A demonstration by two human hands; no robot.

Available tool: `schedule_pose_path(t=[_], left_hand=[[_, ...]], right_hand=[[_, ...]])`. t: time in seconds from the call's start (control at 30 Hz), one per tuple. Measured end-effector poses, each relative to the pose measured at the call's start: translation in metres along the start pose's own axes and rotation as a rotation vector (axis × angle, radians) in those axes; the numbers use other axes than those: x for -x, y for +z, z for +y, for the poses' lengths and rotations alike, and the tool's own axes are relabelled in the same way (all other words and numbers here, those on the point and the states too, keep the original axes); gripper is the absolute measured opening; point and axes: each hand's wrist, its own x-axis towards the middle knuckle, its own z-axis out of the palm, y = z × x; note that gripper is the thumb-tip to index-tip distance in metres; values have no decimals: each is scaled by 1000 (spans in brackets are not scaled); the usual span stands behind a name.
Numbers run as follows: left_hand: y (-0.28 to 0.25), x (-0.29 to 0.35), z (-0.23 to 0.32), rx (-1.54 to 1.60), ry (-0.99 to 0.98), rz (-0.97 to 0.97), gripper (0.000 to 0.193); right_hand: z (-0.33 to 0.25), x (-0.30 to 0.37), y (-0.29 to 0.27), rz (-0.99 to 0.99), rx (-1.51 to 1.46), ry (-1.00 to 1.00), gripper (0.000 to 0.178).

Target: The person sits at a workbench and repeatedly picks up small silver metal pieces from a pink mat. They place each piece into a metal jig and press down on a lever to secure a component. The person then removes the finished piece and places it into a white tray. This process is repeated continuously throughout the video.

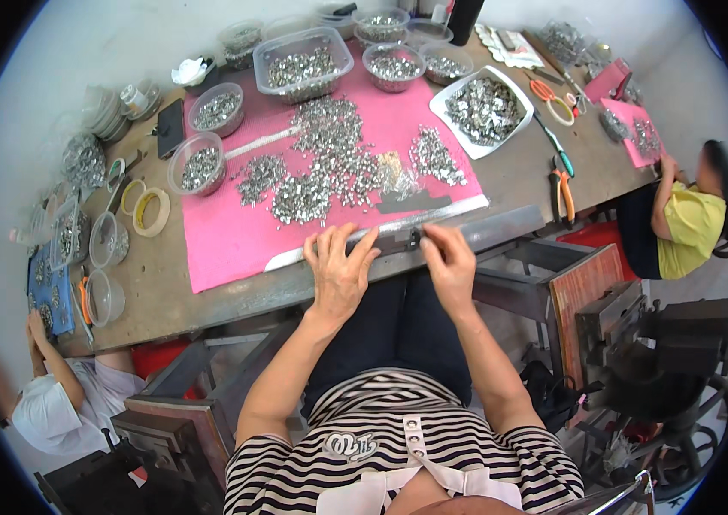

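My left hand [338, 276] rests at the front edge of the pink mat [209, 239], thumb and forefinger nearly together and the other fingers curled apart. Beside it, my right hand [450, 268] is closed in a pinch. Between the two sits a small dark block [397, 242] on the edge; fingertips of both hands are at its ends. Whatever the fingers pinch is too small to tell. Just beyond lie heaps of small shiny metal pieces [302, 197], a smaller pile [435, 157] to the right, and a little clear bag [398, 180] with tan bits.
Clear tubs [304, 86] of metal pieces line the back, with a white square dish [451, 96] at right. Orange-handled pliers [562, 190], a green-handled tool [553, 144] and tape rolls [152, 213] lie about. Co-workers sit at left [55, 403] and right [690, 215].
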Motion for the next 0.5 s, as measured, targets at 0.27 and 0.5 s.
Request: schedule_pose_path(t=[0.27,0.5], left_hand=[[1,9,11,128,-93,8,30],[7,10,15,95,-123,10,42]], right_hand=[[-10,3,-10,-34,314,-206,10],[-23,-128,50,-249,441,-421,12]])
